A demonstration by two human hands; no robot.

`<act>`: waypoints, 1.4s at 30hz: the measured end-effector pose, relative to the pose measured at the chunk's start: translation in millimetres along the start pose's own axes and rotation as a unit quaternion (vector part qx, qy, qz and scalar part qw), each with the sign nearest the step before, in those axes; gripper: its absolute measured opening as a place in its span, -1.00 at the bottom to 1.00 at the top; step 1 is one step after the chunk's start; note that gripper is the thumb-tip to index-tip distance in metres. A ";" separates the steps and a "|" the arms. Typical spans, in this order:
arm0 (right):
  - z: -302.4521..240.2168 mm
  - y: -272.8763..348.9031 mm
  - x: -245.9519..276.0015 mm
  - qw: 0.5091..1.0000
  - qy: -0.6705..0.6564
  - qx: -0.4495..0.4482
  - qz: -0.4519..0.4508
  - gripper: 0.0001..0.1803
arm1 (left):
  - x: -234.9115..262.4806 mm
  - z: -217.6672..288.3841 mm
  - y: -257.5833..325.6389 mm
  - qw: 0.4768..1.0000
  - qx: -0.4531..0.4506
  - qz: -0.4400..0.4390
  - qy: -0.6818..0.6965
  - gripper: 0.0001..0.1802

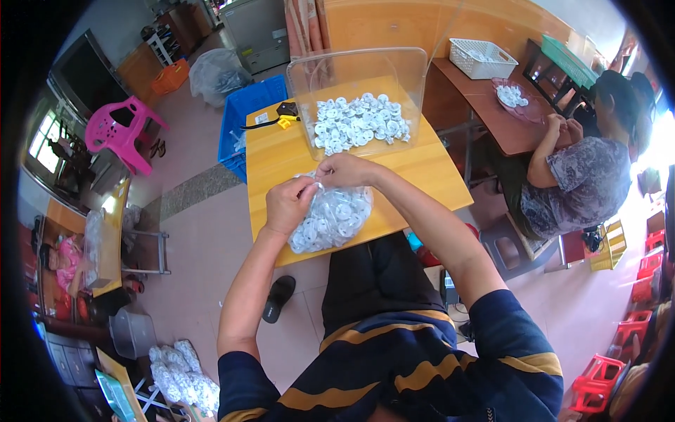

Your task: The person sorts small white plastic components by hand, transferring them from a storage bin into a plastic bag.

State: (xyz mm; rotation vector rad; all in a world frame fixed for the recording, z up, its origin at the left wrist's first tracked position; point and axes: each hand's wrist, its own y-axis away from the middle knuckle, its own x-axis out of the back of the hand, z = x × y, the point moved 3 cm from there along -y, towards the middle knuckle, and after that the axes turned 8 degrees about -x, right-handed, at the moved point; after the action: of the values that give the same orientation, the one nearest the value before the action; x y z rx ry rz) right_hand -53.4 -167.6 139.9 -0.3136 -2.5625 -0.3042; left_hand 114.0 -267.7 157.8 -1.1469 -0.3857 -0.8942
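Observation:
A clear plastic bag [330, 218] full of small round white parts rests on the near edge of the wooden table [275, 158]. Both hands meet at its gathered top. My left hand [287, 204] is closed on the left side of the bag's neck, and my right hand [344, 171] pinches the same neck from the right, fingers bent. Just beyond stands a clear plastic bin [416, 91], tilted open toward me, with many loose white parts [362, 121] inside. To its left lies a yellow and black tool [286, 116] with a black strap.
A blue crate [235, 133] stands left of the table. At right, another person [587, 162] sits at a brown table [485, 105] bearing a plate of white parts [512, 96] and a white basket [481, 60]. A pink chair [121, 133] and filled bags [181, 376] are at left.

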 end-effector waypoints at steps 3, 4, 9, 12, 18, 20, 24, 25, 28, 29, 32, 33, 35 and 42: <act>-1.5 -0.4 -2.4 0.999 0.035 0.008 0.023 -0.71 | -1.1 -2.9 0.1 1.000 0.012 -0.008 0.006 -0.89; -0.9 -0.5 -2.9 0.997 0.054 0.015 0.047 -0.68 | -1.6 -3.4 -0.6 1.000 0.018 -0.014 0.005 -0.88; -4.1 3.1 -9.4 0.983 0.148 0.054 0.096 -0.75 | 10.8 -7.3 -6.7 0.999 0.011 -0.035 0.012 -0.87; -7.1 10.2 -14.6 0.975 0.183 0.055 0.116 -0.79 | 29.8 -11.0 -11.9 0.999 0.034 -0.037 0.006 -0.86; -12.2 16.5 -11.5 0.977 0.138 0.053 0.151 -0.84 | 45.9 2.6 -32.1 0.992 0.067 -0.111 0.003 -0.86; -10.6 17.5 -8.3 0.983 0.084 0.052 0.152 -0.84 | 47.8 7.1 -37.8 0.993 0.013 -0.120 -0.016 -0.86; -21.4 20.4 -15.8 0.970 0.068 0.146 0.181 -0.81 | 47.8 10.5 -42.3 0.989 0.004 -0.142 -0.048 -0.87; -19.1 18.6 -19.5 0.967 0.102 0.154 0.174 -0.80 | 45.0 11.8 -44.2 0.987 0.026 -0.152 -0.043 -0.85; -11.7 16.0 -25.0 0.965 0.072 0.145 0.205 -0.82 | 41.2 17.7 -47.5 0.984 0.069 -0.159 -0.034 -0.83; -8.9 16.5 -26.1 0.965 0.073 0.147 0.204 -0.82 | 40.5 18.7 -48.1 0.983 0.087 -0.159 -0.027 -0.82; -8.6 18.2 -29.0 0.972 0.017 0.112 0.206 -0.81 | 36.0 11.0 -42.4 0.968 0.136 -0.206 -0.049 -0.79; -6.6 18.4 -28.5 0.972 0.006 0.108 0.207 -0.80 | 32.1 5.2 -40.7 0.968 0.136 -0.205 -0.049 -0.79; -7.4 16.8 -30.9 0.973 -0.006 0.107 0.205 -0.79 | 28.1 -6.8 -34.7 0.979 0.103 -0.174 -0.006 -0.80; -2.7 21.0 -36.4 0.967 -0.012 0.095 0.235 -0.79 | 17.3 7.0 -34.6 0.986 0.090 -0.135 0.030 -0.76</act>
State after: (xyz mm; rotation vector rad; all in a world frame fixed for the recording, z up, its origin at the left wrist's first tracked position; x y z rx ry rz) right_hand -16.0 -154.4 125.9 -0.8331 -2.4210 0.1212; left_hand 98.8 -272.8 193.7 -0.9121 -0.5705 -1.1040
